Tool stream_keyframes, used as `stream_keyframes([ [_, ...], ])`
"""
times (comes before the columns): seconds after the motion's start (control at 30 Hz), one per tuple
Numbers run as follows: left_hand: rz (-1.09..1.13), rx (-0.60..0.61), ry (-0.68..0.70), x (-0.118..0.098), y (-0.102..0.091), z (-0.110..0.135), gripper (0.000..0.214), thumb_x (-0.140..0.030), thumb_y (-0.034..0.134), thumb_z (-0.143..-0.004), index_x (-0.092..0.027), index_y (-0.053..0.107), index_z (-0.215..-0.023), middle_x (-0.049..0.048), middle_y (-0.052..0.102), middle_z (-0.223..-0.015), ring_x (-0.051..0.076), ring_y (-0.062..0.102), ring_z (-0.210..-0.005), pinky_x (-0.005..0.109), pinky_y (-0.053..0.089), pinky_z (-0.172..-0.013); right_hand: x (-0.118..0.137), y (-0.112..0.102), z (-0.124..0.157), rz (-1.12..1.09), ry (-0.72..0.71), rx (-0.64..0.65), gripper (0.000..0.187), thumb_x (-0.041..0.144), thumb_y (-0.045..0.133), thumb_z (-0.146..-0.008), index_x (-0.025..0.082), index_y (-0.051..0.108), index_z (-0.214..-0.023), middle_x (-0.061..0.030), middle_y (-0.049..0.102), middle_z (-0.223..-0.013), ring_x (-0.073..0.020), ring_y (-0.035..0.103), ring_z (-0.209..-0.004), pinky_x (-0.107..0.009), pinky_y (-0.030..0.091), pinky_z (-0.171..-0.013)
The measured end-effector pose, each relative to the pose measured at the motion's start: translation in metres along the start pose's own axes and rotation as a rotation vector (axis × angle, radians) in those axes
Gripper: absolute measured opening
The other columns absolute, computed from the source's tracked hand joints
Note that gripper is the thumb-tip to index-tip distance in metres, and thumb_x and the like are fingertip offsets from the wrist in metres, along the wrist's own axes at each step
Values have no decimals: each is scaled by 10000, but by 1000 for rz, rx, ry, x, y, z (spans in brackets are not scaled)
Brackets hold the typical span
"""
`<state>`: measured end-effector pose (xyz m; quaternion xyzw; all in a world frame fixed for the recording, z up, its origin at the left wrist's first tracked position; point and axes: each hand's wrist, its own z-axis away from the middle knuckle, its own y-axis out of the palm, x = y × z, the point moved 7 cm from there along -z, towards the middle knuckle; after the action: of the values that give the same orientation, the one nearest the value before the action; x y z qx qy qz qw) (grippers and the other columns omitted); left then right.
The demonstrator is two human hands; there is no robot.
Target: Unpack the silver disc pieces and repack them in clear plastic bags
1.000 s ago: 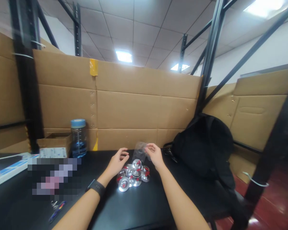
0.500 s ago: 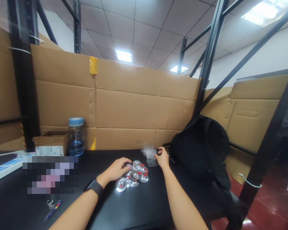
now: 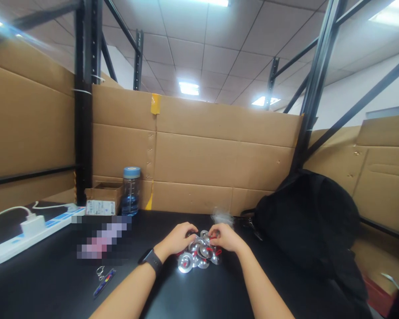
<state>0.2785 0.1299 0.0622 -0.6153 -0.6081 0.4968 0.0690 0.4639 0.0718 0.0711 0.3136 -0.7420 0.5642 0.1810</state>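
Observation:
A heap of small silver finger cymbals (image 3: 204, 252) with red cords lies on the black table between my hands. My left hand (image 3: 179, 239), with a dark watch on its wrist, curves over the heap's left side. Its thumb and fingers are apart, and no cymbal shows lifted in it. At the upper right of the heap, my right hand (image 3: 228, 238) has its thumb and fingers bent around a cymbal's edge; the fingertips are partly hidden. Clear plastic bags (image 3: 222, 216) lie just behind my right hand.
A black backpack (image 3: 307, 221) slumps at the right. A bottle with a blue lid (image 3: 131, 192) and a small cardboard box (image 3: 103, 201) stand at back left. Further left lies a white power strip (image 3: 53, 230); a keychain (image 3: 104, 283) is nearer. Cardboard panels (image 3: 199, 159) wall the back.
My right hand has left the plastic bags and moved left onto the cymbal heap. My left hand stays at the heap's left side. The camera view has turned left.

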Motion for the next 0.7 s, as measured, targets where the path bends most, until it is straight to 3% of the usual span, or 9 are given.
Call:
stream_keyframes([
  [0.17, 12, -26, 13, -8, -7, -1, 232, -267, 565, -875, -235, 752, -1009, 51, 742, -993, 209, 668, -942, 296, 477, -879, -1, -3, -2, -35, 6, -65, 122, 134, 674, -688, 187, 778, -722, -23, 723, -647, -176, 639, -614, -269, 471, -600],
  [0.33, 156, -63, -28, -15, -7, -2, 227, -283, 562, -886, -224, 743, -1010, 47, 759, -980, 200, 689, -911, 283, 492, -852, 13, -3, -6, -329, -26, -119, 150, 279, 729, -735, 169, 788, -819, -68, 773, -805, -220, 709, -755, -331, 540, -742],
  [0.53, 335, -129, -68, -10, -5, -5, 149, -266, 606, -846, -182, 716, -903, 56, 760, -886, 183, 702, -816, 265, 516, -759, 30, 24, -10, -524, -27, -96, 260, 400, 778, -728, 162, 757, -831, -64, 751, -801, -211, 699, -735, -341, 559, -734],
  [0.7, 506, -152, -111, -2, -4, -7, 177, -296, 663, -811, -152, 716, -900, 90, 762, -887, 204, 716, -845, 301, 547, -797, 32, 29, -10, -578, -57, -108, 411, 387, 874, -620, 197, 688, -933, -63, 726, -994, -234, 703, -906, -348, 573, -800],
])
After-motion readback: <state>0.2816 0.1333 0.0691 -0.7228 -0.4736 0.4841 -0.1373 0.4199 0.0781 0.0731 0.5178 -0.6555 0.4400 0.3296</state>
